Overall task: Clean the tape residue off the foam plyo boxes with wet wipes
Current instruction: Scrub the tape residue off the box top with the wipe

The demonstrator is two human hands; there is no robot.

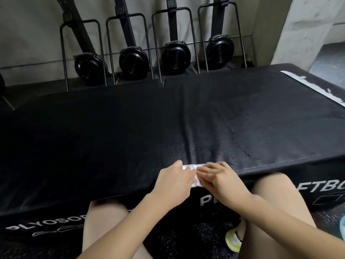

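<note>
Two black foam boxes side by side, tops soft and wrinkling near the seam; should dent under pressure, so rub flat-handed. White tape strip at far right corner. Wet wipe small, limp, bunched at near edge; left hand and right hand both pinch it.

Both hands hold wipe on box.

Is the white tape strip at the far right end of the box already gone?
No. The white tape strip lies on the foam box; both hands work a wipe at the near edge.
</note>
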